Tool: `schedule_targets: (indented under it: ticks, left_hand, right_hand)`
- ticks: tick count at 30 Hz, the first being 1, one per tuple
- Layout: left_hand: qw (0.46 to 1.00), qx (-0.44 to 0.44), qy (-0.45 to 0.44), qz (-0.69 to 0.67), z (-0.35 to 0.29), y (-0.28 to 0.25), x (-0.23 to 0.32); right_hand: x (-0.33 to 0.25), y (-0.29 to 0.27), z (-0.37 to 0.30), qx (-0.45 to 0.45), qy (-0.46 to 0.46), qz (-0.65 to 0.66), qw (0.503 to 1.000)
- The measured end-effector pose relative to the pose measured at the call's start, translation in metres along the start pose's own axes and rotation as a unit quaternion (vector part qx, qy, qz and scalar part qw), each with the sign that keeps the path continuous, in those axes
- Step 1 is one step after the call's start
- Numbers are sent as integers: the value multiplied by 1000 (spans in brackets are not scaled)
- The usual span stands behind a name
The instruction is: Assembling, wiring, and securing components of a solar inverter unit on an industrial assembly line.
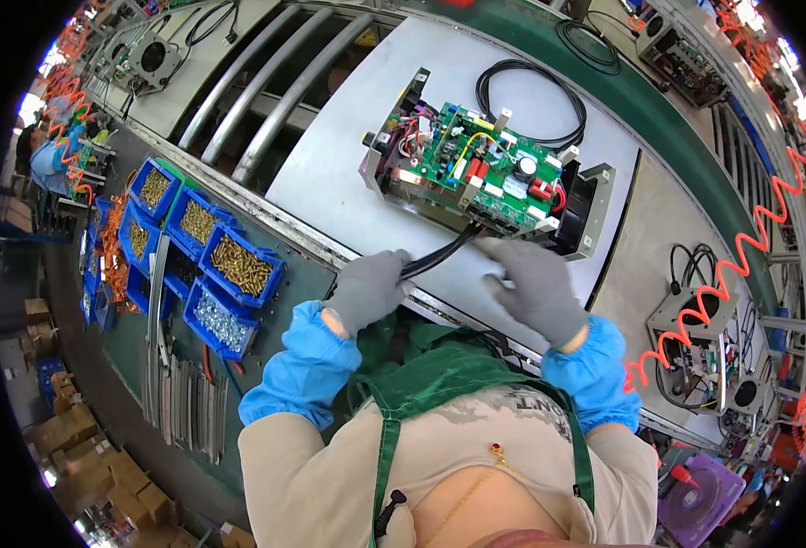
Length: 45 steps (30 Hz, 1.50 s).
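Note:
An electronic unit with a green circuit board (pixel 462 151) lies on a pale work board (pixel 321 178) in front of me. A black fan (pixel 578 215) sits at its right end. From the unit's near side runs a thick bundle of black cables (pixel 441 254). My gloved left hand (pixel 371 288) is closed around the bundle's loose end. My right hand (pixel 540 288), in a grey glove, is at the unit's near edge, beside the cable's upper end. Its thumb and fingers are apart, and the index finger tip is partly blurred near the cable.
Blue bins (pixel 238 267) of brass and silver screws stand to the left, with metal strips (pixel 184 402) below them. A coiled black cable (pixel 572 100) lies behind the unit. Metal rollers (pixel 279 100) flank the board. A red coiled hose (pixel 741 247) hangs at right near another unit (pixel 695 320).

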State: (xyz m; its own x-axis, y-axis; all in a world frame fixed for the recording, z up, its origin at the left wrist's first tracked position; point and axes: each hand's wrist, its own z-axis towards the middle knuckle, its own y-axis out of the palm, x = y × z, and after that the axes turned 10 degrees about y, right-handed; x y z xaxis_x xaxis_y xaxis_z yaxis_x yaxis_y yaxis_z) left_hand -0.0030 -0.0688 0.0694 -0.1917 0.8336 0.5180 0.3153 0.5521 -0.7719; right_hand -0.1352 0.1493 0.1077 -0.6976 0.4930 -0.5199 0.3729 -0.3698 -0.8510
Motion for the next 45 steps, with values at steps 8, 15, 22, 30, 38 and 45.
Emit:
schedule_targets:
  ticks: [8, 15, 22, 30, 38, 45]
  left_hand:
    - [945, 231, 155, -173, -39, -30, 50]
    - [924, 264, 158, -228, -36, -35, 54]
    - [912, 263, 247, -194, -14, -45, 32]
    - [867, 376, 300, -130, 46, -113, 30]
    - [866, 300, 297, 267, 91, -137, 49]
    - [859, 289, 266, 327, 90, -129, 47]
  right_hand:
    - [17, 49, 23, -22, -38, 15, 999]
    - [-11, 41, 18, 60, -110, 116, 985]
    - [-50, 9, 24, 45, -10, 144, 989]
    - [-40, 16, 33, 95, 96, 235, 962]
    - [-41, 14, 23, 137, 118, 217, 959]
    - [-41, 17, 13, 137, 153, 241, 949]
